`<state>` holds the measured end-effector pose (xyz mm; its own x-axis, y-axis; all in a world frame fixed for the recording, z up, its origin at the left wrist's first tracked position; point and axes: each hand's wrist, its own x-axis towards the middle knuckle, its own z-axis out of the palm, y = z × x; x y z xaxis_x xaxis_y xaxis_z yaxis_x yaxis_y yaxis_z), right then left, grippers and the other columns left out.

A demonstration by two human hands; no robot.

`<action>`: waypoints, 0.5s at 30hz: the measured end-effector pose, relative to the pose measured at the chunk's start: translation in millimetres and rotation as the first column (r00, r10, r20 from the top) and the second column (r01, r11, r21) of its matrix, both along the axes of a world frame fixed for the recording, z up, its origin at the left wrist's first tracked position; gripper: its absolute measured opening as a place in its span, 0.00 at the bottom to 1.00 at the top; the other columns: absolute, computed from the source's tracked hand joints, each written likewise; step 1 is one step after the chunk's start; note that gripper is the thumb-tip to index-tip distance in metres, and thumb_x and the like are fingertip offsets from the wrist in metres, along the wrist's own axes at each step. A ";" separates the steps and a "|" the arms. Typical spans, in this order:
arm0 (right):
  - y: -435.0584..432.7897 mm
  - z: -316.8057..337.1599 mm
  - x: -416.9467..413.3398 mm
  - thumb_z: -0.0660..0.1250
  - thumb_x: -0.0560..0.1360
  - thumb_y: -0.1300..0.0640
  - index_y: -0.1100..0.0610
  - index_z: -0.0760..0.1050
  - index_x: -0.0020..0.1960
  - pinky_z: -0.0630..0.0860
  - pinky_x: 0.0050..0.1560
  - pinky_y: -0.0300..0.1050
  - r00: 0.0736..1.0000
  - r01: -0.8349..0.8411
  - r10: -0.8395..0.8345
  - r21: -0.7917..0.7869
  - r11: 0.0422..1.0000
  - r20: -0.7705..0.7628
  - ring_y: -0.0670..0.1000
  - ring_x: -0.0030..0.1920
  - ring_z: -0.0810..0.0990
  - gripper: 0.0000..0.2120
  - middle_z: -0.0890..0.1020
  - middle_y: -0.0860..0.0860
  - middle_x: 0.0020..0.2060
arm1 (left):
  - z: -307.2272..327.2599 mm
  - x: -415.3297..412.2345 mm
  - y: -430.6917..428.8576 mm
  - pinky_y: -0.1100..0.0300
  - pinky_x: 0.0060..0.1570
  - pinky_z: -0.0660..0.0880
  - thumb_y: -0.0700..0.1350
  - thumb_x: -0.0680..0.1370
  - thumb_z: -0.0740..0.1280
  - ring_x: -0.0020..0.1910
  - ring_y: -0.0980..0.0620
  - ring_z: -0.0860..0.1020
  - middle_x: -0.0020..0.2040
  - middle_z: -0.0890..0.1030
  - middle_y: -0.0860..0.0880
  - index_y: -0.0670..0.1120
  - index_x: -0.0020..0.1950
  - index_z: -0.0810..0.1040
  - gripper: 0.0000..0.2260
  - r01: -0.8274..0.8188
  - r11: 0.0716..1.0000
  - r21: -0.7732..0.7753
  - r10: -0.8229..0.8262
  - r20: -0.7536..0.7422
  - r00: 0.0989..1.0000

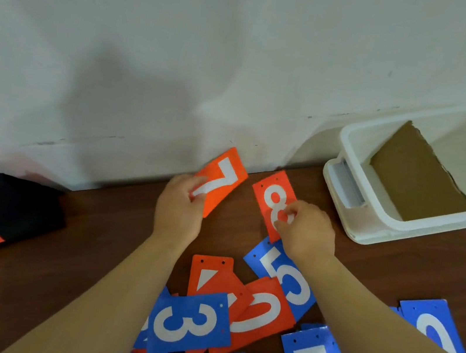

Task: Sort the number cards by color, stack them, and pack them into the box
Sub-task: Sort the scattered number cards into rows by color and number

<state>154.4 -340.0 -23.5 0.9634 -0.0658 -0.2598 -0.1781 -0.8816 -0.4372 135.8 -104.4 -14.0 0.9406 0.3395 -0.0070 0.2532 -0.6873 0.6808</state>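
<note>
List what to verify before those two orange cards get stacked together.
1. The left hand grips the orange 7 card: ok.
2. The right hand has its fingers pinching the orange 8 card: ok.
3. The two held cards match in colour: ok, both are orange.
4. The remaining pile is sorted by colour: not ok, the blue 3 card lies over orange cards.
5. The white box is open: ok.
6. There is room in the box: cannot tell, a cardboard piece leans inside it.
</note>
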 end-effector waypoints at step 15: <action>-49.2 80.7 -210.1 0.73 0.77 0.55 0.41 0.80 0.59 0.80 0.49 0.42 0.963 0.240 -0.266 0.537 0.808 -0.031 0.45 0.51 0.82 0.13 0.83 0.41 0.51 | 90.6 -237.3 -23.9 0.75 0.40 0.73 0.38 0.81 0.67 0.48 0.67 0.79 0.58 0.78 0.56 0.57 0.65 0.80 0.18 -0.121 0.918 -0.377 0.070 -0.148 0.987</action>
<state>-55.7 -389.2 57.3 0.9431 -0.1731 -0.2839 -0.3318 -0.4357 -0.8367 -101.4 -128.4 76.5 0.8859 0.3745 -0.2738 0.4079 -0.3479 0.8441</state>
